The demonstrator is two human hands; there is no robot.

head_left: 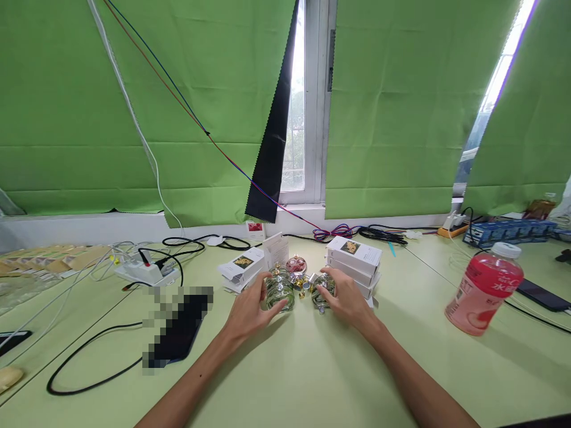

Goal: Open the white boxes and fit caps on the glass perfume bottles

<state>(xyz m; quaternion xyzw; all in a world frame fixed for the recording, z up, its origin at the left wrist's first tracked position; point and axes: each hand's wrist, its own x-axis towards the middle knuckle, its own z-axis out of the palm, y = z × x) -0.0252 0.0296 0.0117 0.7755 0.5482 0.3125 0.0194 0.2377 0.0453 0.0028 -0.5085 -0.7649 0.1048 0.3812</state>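
Fingers and thumb of my left hand are curved around a row of clear, greenish glass-like ornaments with shiny metal tops. The row rests on the table. My right hand is closed around a smaller group of similar ornaments, its thumb across the near side. Small gold and silver pieces lie between the two groups. Behind them is a round reddish ornament. White printed boxes lie beside my left hand, and a stack of white boxes stands beside my right hand.
A pink drink bottle stands at the right, near a phone. Another dark, partly blurred device lies at the left with a black cable. A power strip, tangled wires and blue boxes line the back.
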